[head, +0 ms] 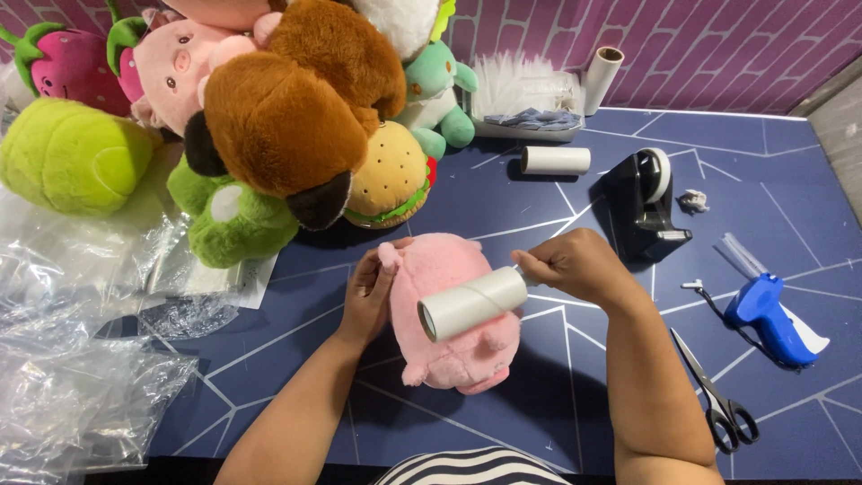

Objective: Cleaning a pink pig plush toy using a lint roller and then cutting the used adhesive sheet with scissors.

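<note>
Scissors (718,395) lay nearest on the blue table (557,422). Farther off, a pink plush toy (453,314) was steadied by the left hand (368,296). Across it a white lint roller (471,303) was laid, its long axis running lower-left to upper-right, its handle clamped in the right hand (579,265).

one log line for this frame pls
left hand steadies pink plush toy | right hand holds lint roller on it | table

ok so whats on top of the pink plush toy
A white lint roller lies across the pink plush toy, held by the right hand. The left hand grips the toy's side. The roller's handle is hidden.
</note>
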